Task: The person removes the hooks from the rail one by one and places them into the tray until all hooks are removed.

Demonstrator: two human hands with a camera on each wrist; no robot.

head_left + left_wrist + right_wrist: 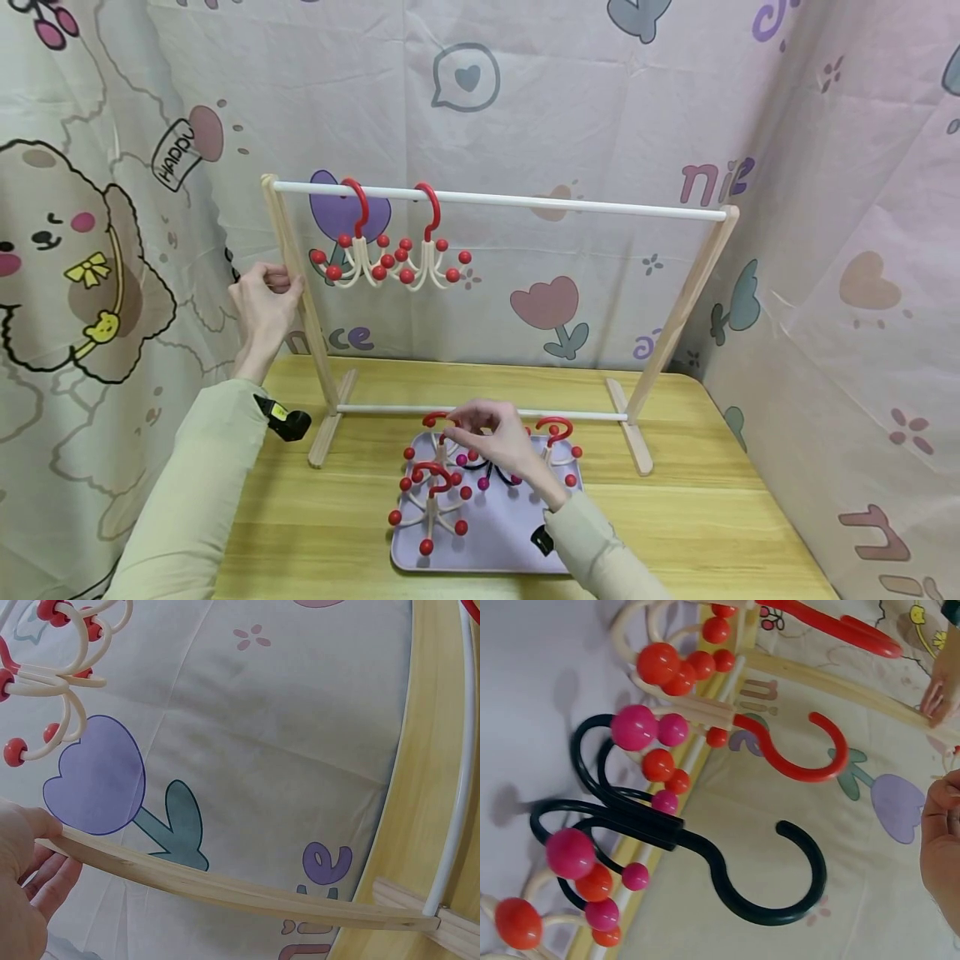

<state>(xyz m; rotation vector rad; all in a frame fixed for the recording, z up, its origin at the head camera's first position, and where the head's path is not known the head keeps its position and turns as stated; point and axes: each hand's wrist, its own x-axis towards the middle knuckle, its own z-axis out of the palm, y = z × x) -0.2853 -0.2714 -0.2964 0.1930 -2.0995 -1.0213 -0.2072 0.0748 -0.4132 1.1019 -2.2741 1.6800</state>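
My left hand grips the left wooden post of a hanging rack, thumb on one side and fingers on the other. Over a tray of claw-shaped hangers hovers my right hand, fingers loosely bent and holding nothing. Beneath it stands a black hanger with pink beads, partly hidden by the hand in the head view. Around it are cream hangers with red hooks and red beads: one at the front left, one behind it, one at the right.
Two cream hangers with red hooks, one farther left and one beside it, hang from the rack's white top rod. The lilac tray lies on a wooden table, in front of the lower rod. Printed curtains surround the table.
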